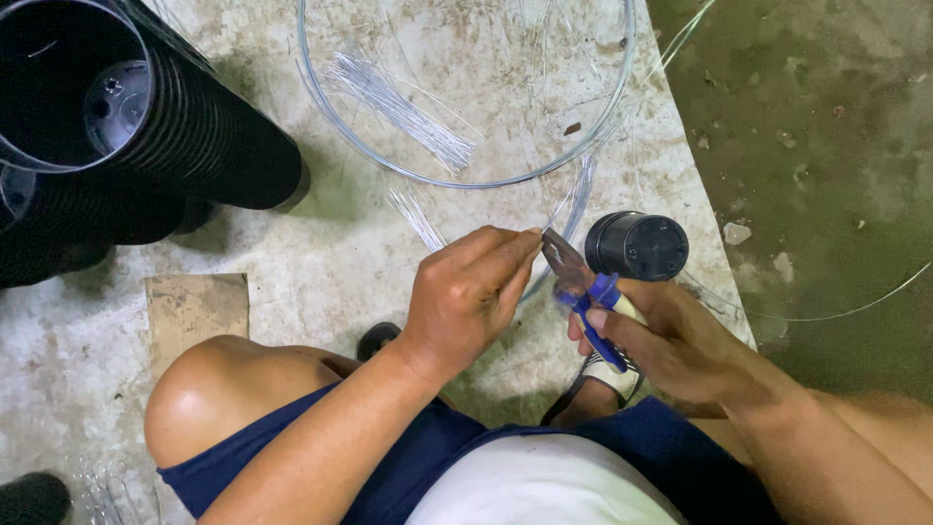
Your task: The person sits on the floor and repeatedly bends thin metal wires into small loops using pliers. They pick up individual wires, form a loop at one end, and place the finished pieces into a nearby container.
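Your left hand [465,292] pinches the wire [573,199] at the pliers' nose, steadying it for the tool. Your right hand [671,335] grips the blue-handled pliers [581,292], beside the small black pot [637,246].

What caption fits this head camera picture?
Left hand pinches thin wire at blue-handled pliers gripped by right hand.

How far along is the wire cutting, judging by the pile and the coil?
Done: a bundle of cut wire pieces lies on the floor, a few more nearer. In hand: the left hand pinches wire at the pliers, held in the right hand. Left: the large wire coil remains uncut.
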